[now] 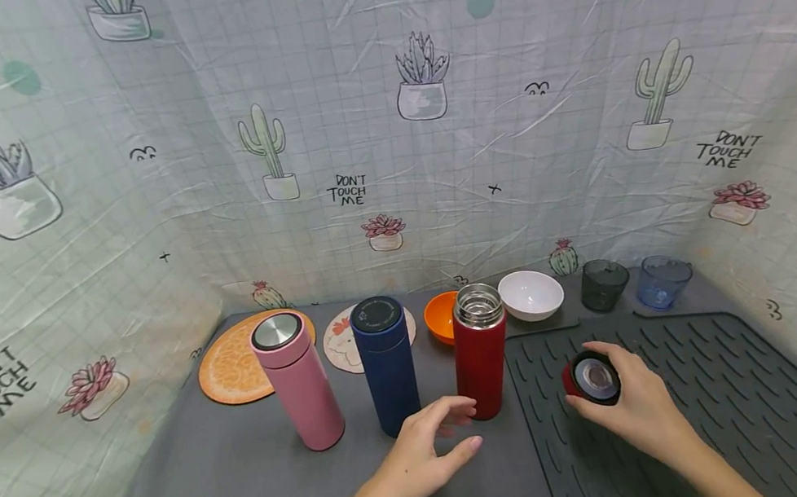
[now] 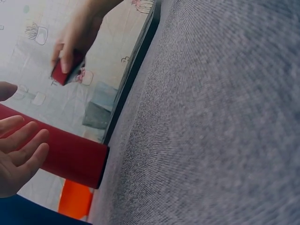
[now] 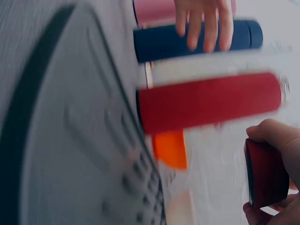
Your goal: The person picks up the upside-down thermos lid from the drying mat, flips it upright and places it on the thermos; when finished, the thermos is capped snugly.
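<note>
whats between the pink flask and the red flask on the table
The dark blue flask stands between the pink flask and the open red flask, capped. The head view shows it.

pink flask (image 1: 298, 381) | blue flask (image 1: 385, 363) | orange bowl (image 1: 441, 317) | white bowl (image 1: 531, 295) | two tumblers (image 1: 604, 284) | ribbed mat (image 1: 711, 401)

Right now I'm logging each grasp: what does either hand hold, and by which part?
The right hand holds the red lid by its rim. The left hand holds nothing, open beside the red flask.
</note>
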Motion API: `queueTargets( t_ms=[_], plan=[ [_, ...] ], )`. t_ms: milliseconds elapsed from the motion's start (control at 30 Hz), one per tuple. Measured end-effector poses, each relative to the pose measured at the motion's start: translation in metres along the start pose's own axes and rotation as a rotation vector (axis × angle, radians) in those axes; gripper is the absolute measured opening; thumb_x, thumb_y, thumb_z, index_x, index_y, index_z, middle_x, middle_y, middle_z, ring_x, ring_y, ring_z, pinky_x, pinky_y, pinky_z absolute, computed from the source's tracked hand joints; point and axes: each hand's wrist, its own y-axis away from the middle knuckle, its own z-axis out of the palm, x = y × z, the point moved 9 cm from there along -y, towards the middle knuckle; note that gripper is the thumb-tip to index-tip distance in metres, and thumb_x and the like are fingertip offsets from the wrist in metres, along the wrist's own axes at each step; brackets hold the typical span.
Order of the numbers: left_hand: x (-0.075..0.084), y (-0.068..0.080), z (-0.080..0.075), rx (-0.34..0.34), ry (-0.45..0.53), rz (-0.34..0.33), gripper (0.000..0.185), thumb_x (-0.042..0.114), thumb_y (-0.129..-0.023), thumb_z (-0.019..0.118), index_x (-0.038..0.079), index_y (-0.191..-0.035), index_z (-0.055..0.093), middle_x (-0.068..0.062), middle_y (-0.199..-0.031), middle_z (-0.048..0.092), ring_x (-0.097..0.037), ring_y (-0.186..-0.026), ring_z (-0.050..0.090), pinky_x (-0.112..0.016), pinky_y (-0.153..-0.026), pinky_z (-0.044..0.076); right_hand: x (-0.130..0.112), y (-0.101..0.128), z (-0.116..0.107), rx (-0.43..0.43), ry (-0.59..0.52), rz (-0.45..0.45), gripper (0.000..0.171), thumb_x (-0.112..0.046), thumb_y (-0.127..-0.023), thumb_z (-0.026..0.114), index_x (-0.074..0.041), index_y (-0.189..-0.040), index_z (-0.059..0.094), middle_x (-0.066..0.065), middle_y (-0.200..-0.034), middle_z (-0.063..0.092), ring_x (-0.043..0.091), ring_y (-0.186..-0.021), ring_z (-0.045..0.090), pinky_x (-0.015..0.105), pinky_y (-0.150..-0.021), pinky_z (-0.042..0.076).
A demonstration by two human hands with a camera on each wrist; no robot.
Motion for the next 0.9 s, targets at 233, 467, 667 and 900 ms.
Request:
queueTargets(
  t_ms=[233,467,667,900],
  plan=[
    [-0.001,0.000,0.003,-0.030,0.072,-0.048,0.032,0.028,-0.091,0.058,0.015,-0.120,0.054,-0.001,-0.110,0.062,-0.009,-0.093,0.061,-0.025,-0.078,0.050,-0.056,0.005,0.018,-0.030,-0.037,-0.178,0.074,-0.022,-0.054,0.087,-0.013,-0.119,0.052,-0.001,-0.108,0.053,0.013,-0.095,0.050,0.039,-0.069,0.050],
    [-0.008,0.001,0.005,-0.055,0.192,-0.157,0.036,0.026,-0.091,0.057,0.006,-0.121,0.056,-0.005,-0.106,0.065,-0.009,-0.091,0.062,-0.022,-0.076,0.050,-0.101,0.011,0.038,-0.101,-0.140,-0.319,0.082,-0.018,-0.054,0.088,-0.011,-0.125,0.049,-0.003,-0.115,0.051,0.008,-0.100,0.043,0.033,-0.075,0.049],
    [-0.008,0.002,0.004,-0.058,0.274,-0.197,0.039,0.030,-0.091,0.055,-0.001,-0.116,0.057,-0.008,-0.100,0.066,-0.015,-0.079,0.065,-0.023,-0.070,0.051,-0.129,0.016,0.050,-0.129,-0.223,-0.431,0.088,-0.015,-0.053,0.088,-0.013,-0.130,0.045,-0.003,-0.116,0.052,0.009,-0.100,0.042,0.032,-0.077,0.048],
    [-0.012,0.001,0.003,-0.048,0.223,-0.208,0.037,0.033,-0.091,0.054,0.001,-0.108,0.062,-0.003,-0.096,0.065,-0.005,-0.076,0.061,-0.021,-0.071,0.049,-0.138,0.018,0.065,-0.177,-0.261,-0.386,0.081,-0.027,-0.061,0.085,-0.013,-0.130,0.044,-0.001,-0.118,0.053,0.009,-0.100,0.043,0.031,-0.079,0.050]
  ],
)
